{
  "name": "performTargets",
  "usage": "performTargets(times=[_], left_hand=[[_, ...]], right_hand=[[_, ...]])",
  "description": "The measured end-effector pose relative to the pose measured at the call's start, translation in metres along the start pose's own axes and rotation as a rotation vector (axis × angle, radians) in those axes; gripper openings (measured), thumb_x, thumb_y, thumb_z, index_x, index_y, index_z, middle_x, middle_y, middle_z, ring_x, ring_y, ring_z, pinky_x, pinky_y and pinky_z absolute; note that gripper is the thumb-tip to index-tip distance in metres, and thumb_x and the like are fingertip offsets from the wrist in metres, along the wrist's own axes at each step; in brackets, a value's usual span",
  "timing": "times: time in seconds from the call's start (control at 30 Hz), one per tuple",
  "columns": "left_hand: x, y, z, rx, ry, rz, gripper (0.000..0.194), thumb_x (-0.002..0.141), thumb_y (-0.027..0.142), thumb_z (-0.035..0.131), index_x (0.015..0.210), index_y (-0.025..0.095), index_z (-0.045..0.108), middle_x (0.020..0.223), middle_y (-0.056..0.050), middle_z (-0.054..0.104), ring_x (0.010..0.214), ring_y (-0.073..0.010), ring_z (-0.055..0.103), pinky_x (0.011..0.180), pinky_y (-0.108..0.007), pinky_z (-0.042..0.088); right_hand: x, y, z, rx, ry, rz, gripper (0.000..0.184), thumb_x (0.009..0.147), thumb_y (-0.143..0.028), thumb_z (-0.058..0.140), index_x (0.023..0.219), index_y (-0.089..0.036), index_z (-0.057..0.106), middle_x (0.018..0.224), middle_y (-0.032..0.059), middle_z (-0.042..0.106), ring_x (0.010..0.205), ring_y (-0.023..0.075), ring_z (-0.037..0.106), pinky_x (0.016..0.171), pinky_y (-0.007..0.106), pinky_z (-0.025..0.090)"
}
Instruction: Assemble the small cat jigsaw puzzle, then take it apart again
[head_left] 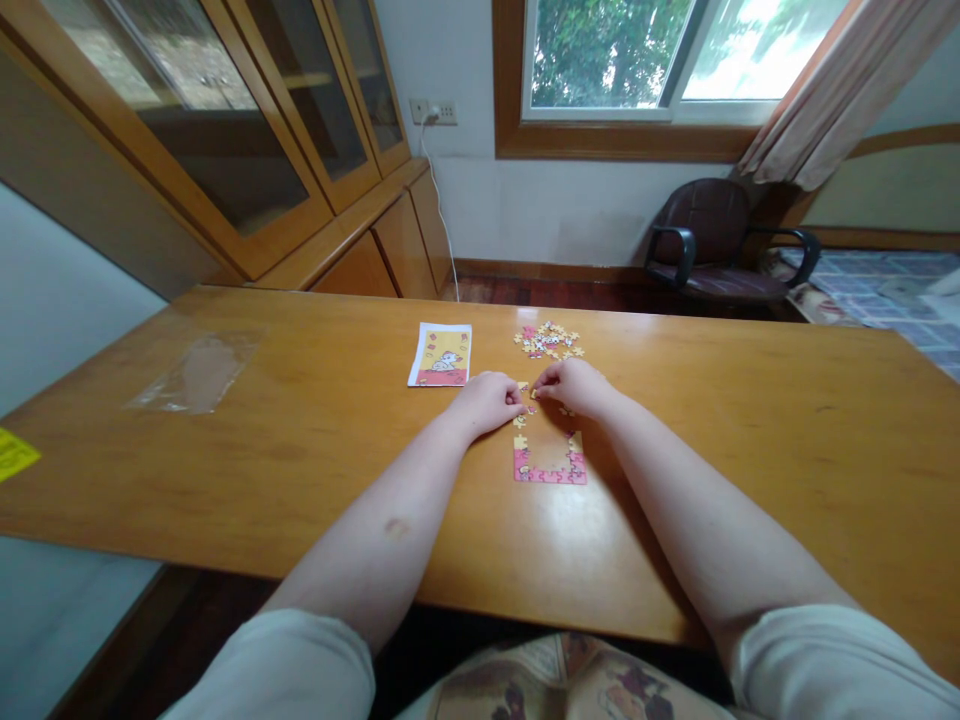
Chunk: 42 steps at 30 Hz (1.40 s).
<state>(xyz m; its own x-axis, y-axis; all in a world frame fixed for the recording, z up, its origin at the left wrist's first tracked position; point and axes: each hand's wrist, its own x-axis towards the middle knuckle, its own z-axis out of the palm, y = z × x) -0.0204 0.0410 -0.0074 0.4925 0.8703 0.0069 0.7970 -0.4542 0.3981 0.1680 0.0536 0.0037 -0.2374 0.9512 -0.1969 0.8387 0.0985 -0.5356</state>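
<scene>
A partly joined jigsaw frame (551,477) lies on the table in front of me, pink along its bottom and yellow higher up the sides. My left hand (493,402) rests at its upper left, fingers curled in by the loose edge pieces; what they hold, if anything, is hidden. Opposite, my right hand (571,386) pinches a small yellow puzzle piece (534,394) between thumb and fingertips, close to the table. A heap of loose puzzle pieces (547,340) lies just beyond my hands.
Left of the heap lies a picture card (442,356) with a white animal on yellow and pink. A clear plastic bag (202,372) is on the left of the wooden table (337,480). Beyond stand a glass-door cabinet (300,200) and a dark armchair (709,240).
</scene>
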Motion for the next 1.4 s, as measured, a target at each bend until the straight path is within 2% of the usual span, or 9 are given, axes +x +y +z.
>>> performTargets(times=[0.17, 0.33, 0.43, 0.53, 0.63, 0.73, 0.9, 1.2, 1.4], left_hand=[[0.000, -0.001, 0.000, 0.001, -0.013, 0.000, 0.016, 0.074, 0.035, 0.065, 0.069, 0.021, 0.070, 0.072, -0.002, 0.068, 0.070, -0.0173, 0.060, 0.063, -0.026, 0.043], [-0.001, 0.000, -0.001, -0.045, -0.009, -0.022, 0.015, 0.075, 0.033, 0.063, 0.069, 0.020, 0.069, 0.074, -0.002, 0.067, 0.071, -0.0165, 0.059, 0.065, -0.026, 0.044], [-0.002, 0.000, -0.003, -0.073, 0.052, -0.052, 0.016, 0.076, 0.034, 0.062, 0.072, 0.020, 0.068, 0.079, -0.003, 0.066, 0.074, -0.0168, 0.059, 0.066, -0.027, 0.044], [-0.002, -0.001, -0.005, -0.069, 0.150, -0.092, 0.020, 0.081, 0.036, 0.059, 0.078, 0.019, 0.068, 0.084, -0.005, 0.065, 0.081, -0.0184, 0.059, 0.072, -0.028, 0.046], [-0.002, -0.001, -0.005, -0.030, 0.181, -0.102, 0.020, 0.085, 0.033, 0.055, 0.086, 0.019, 0.070, 0.090, -0.006, 0.066, 0.089, -0.0199, 0.059, 0.082, -0.031, 0.046], [-0.001, -0.001, -0.003, 0.008, 0.157, -0.088, 0.021, 0.086, 0.031, 0.055, 0.096, 0.022, 0.072, 0.098, -0.007, 0.065, 0.096, -0.0210, 0.058, 0.088, -0.032, 0.044], [0.000, -0.002, 0.002, 0.040, 0.134, -0.069, 0.025, 0.087, 0.033, 0.055, 0.102, 0.024, 0.073, 0.100, -0.007, 0.064, 0.097, -0.0214, 0.057, 0.088, -0.033, 0.044], [0.000, -0.003, 0.003, 0.048, 0.112, -0.083, 0.026, 0.088, 0.031, 0.052, 0.100, 0.025, 0.074, 0.099, -0.007, 0.064, 0.095, -0.0211, 0.057, 0.088, -0.033, 0.044], [0.000, -0.006, -0.001, -0.025, 0.200, -0.109, 0.026, 0.087, 0.027, 0.051, 0.099, 0.024, 0.073, 0.101, -0.006, 0.065, 0.098, -0.0205, 0.058, 0.091, -0.032, 0.044]], right_hand=[[0.002, -0.002, 0.006, -0.179, 0.017, -0.014, 0.017, 0.080, -0.027, 0.064, 0.090, -0.024, 0.077, 0.081, 0.0019, 0.074, 0.073, 0.0142, 0.064, 0.066, 0.021, 0.044], [0.003, -0.002, 0.009, -0.216, 0.033, -0.066, 0.017, 0.079, -0.023, 0.064, 0.089, -0.024, 0.076, 0.088, 0.0019, 0.074, 0.078, 0.0144, 0.065, 0.070, 0.020, 0.045], [0.002, 0.002, -0.001, -0.214, 0.104, -0.095, 0.017, 0.080, -0.025, 0.062, 0.090, -0.023, 0.075, 0.095, 0.0042, 0.073, 0.086, 0.0164, 0.064, 0.075, 0.022, 0.045], [0.000, 0.011, -0.019, -0.251, 0.167, -0.031, 0.019, 0.080, -0.024, 0.062, 0.093, -0.022, 0.074, 0.097, 0.0062, 0.073, 0.086, 0.0181, 0.065, 0.075, 0.024, 0.045], [-0.002, 0.020, -0.036, -0.330, 0.118, 0.099, 0.015, 0.075, -0.023, 0.064, 0.086, -0.022, 0.075, 0.086, 0.0060, 0.073, 0.077, 0.0182, 0.065, 0.068, 0.024, 0.045], [-0.002, 0.024, -0.040, -0.407, 0.067, 0.140, 0.013, 0.074, -0.024, 0.064, 0.081, -0.022, 0.075, 0.081, 0.0068, 0.073, 0.073, 0.0185, 0.064, 0.065, 0.025, 0.044], [0.000, 0.024, -0.032, -0.423, 0.000, 0.114, 0.017, 0.070, -0.033, 0.070, 0.081, -0.021, 0.075, 0.077, 0.0077, 0.071, 0.070, 0.0197, 0.064, 0.060, 0.026, 0.044], [0.004, 0.031, -0.027, -0.363, -0.020, 0.075, 0.015, 0.068, -0.030, 0.072, 0.080, -0.023, 0.075, 0.074, 0.0030, 0.071, 0.065, 0.0166, 0.062, 0.057, 0.024, 0.042], [0.002, 0.027, -0.029, -0.358, 0.004, 0.089, 0.013, 0.068, -0.028, 0.072, 0.080, -0.022, 0.074, 0.075, 0.0038, 0.071, 0.067, 0.0174, 0.063, 0.059, 0.024, 0.042]])
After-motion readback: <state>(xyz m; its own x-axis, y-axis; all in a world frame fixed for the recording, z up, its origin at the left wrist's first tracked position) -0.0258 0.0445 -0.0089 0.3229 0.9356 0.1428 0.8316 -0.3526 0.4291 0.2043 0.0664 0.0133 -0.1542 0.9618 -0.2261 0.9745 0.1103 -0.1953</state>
